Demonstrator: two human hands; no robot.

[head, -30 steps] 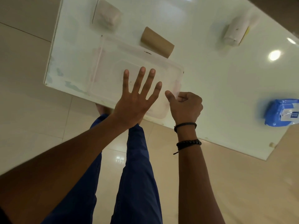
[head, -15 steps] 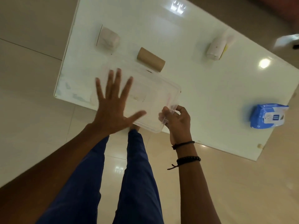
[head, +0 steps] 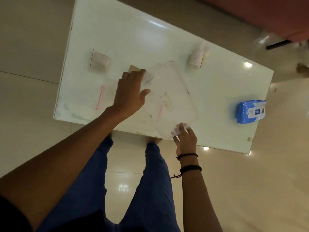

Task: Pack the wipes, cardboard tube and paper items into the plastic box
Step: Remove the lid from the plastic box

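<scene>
I hold the clear plastic lid (head: pixel 168 97) tilted above the white table. My right hand (head: pixel 184 138) grips its near corner, and my left hand (head: pixel 130 92) grips its far left edge. The clear plastic box (head: pixel 108 92) with a pink latch lies below and to the left, its outline faint. The brown cardboard tube (head: pixel 133 68) is mostly hidden behind my left fingers. A white paper bundle (head: pixel 99 61) sits at the far left and another white paper item (head: pixel 197 58) at the far middle. The blue wipes pack (head: pixel 250 111) lies at the right end.
The white table (head: pixel 150 39) stands on a glossy tiled floor. My legs in blue trousers are against its near edge. A reddish piece of furniture (head: pixel 267 15) and a crumpled plastic bag (head: pixel 264 41) lie beyond the far right corner.
The lid has come off the box and swung up and to the right. My left hand moved from flat on the lid to gripping its edge. The view shifted back.
</scene>
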